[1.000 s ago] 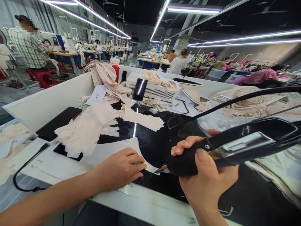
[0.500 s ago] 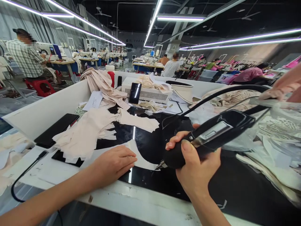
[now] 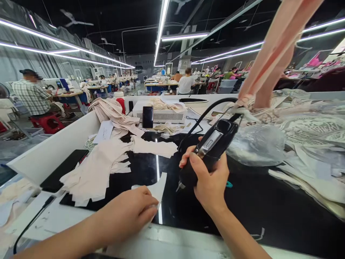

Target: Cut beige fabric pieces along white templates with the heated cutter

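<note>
My right hand (image 3: 211, 180) is wrapped round a black corded handheld power tool (image 3: 207, 147) with a silver switch plate. Its pointed metal tip (image 3: 180, 186) is angled down over the glossy black work surface (image 3: 178, 212), apart from the cloth. At the table's front edge, my left hand (image 3: 134, 207) is closed on a curved off-white fabric piece (image 3: 159, 187). One end of that piece stands up past the fingers; the rest is partly hidden under the hand. Pale pink fabric strips (image 3: 269, 61) are tied to the tool's rear end and run upward.
Stacked cream fabric pieces (image 3: 99, 165) lie left of centre, near a black tablet-like device (image 3: 64, 169). A phone (image 3: 147, 117) leans against a white vented box (image 3: 175, 117). Plastic-wrapped cloth (image 3: 256, 145) and lace piles (image 3: 307, 129) fill the right side. Co-workers sit farther off.
The tool has lifted off the fabric piece and tilted more upright. My left hand has gone from lying flat on the fabric to gripping it, drawing it toward the front edge.
</note>
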`<state>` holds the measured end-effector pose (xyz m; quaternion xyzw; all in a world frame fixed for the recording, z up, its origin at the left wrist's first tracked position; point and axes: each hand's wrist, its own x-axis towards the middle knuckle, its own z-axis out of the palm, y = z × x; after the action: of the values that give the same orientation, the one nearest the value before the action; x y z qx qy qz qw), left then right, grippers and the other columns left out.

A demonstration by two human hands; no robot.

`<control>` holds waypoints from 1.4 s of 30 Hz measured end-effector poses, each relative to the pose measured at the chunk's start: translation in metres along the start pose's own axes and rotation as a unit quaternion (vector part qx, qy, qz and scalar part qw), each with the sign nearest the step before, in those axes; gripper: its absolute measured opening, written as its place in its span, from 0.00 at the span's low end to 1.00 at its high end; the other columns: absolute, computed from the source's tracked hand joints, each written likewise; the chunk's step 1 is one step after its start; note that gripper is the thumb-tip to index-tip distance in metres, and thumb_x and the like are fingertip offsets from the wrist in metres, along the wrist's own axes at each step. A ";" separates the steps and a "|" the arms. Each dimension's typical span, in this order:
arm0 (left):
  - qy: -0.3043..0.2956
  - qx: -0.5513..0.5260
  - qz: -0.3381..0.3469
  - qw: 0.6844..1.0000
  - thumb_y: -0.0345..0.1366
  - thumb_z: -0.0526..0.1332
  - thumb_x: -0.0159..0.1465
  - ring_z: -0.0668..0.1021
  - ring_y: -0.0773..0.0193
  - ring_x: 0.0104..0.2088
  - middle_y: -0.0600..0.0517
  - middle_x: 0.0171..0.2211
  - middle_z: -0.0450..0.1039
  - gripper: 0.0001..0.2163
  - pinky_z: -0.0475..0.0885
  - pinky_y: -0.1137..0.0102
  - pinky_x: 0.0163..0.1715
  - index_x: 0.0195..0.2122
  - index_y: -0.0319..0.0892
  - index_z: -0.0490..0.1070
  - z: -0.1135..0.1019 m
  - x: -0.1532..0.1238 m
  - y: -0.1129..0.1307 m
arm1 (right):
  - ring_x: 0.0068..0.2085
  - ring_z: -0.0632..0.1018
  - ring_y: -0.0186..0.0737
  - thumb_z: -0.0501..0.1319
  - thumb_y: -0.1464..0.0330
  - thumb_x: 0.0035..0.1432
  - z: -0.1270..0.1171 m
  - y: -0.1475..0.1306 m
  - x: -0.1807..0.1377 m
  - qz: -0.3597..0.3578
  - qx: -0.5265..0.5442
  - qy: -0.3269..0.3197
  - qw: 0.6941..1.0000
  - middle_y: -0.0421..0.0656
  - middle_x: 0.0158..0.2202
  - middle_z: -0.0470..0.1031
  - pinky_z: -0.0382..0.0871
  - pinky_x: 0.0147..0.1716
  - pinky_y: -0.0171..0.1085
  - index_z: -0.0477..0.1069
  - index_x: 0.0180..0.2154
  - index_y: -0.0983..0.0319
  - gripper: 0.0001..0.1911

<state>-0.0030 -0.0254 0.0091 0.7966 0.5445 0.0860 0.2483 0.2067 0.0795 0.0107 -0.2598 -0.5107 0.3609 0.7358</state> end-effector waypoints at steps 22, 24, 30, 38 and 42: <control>-0.043 -0.011 0.134 0.990 0.50 0.77 0.79 0.59 0.36 0.89 0.42 0.78 0.77 0.31 0.47 0.28 0.87 0.78 0.52 0.71 -0.010 0.066 -0.062 | 0.26 0.80 0.36 0.84 0.57 0.62 0.025 0.013 -0.002 0.010 0.036 -0.012 0.999 0.33 0.32 0.83 0.83 0.27 0.37 0.78 0.43 0.53 0.19; -0.039 -0.004 0.132 0.990 0.50 0.77 0.80 0.59 0.35 0.89 0.43 0.80 0.75 0.29 0.48 0.27 0.87 0.77 0.52 0.73 -0.010 0.065 -0.061 | 0.26 0.81 0.36 0.84 0.57 0.62 0.027 0.014 -0.002 0.013 0.044 -0.014 0.999 0.33 0.32 0.83 0.84 0.28 0.36 0.79 0.43 0.53 0.19; -0.031 0.007 0.128 0.991 0.51 0.77 0.80 0.60 0.34 0.89 0.46 0.80 0.75 0.24 0.48 0.26 0.87 0.71 0.52 0.77 -0.009 0.062 -0.059 | 0.26 0.82 0.33 0.84 0.59 0.62 0.031 0.014 -0.003 0.013 0.059 -0.028 0.998 0.32 0.33 0.85 0.84 0.29 0.33 0.79 0.43 0.53 0.17; -0.039 -0.007 0.132 0.990 0.50 0.77 0.80 0.59 0.35 0.89 0.49 0.82 0.73 0.21 0.46 0.26 0.87 0.68 0.53 0.78 -0.008 0.063 -0.060 | 0.26 0.83 0.33 0.85 0.56 0.63 0.030 0.018 -0.004 -0.002 0.055 -0.042 0.998 0.32 0.34 0.85 0.84 0.29 0.33 0.79 0.44 0.53 0.20; -0.042 -0.019 0.131 0.990 0.48 0.77 0.79 0.58 0.33 0.89 0.48 0.81 0.74 0.21 0.46 0.24 0.86 0.68 0.52 0.78 -0.007 0.064 -0.062 | 0.26 0.82 0.34 0.84 0.57 0.65 0.031 0.018 -0.004 -0.014 0.051 -0.045 0.998 0.31 0.34 0.85 0.84 0.29 0.34 0.78 0.45 0.52 0.18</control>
<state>-0.0317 0.0523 -0.0231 0.8593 0.4225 0.0950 0.2723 0.1723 0.0875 0.0054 -0.1985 -0.5275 0.3878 0.7294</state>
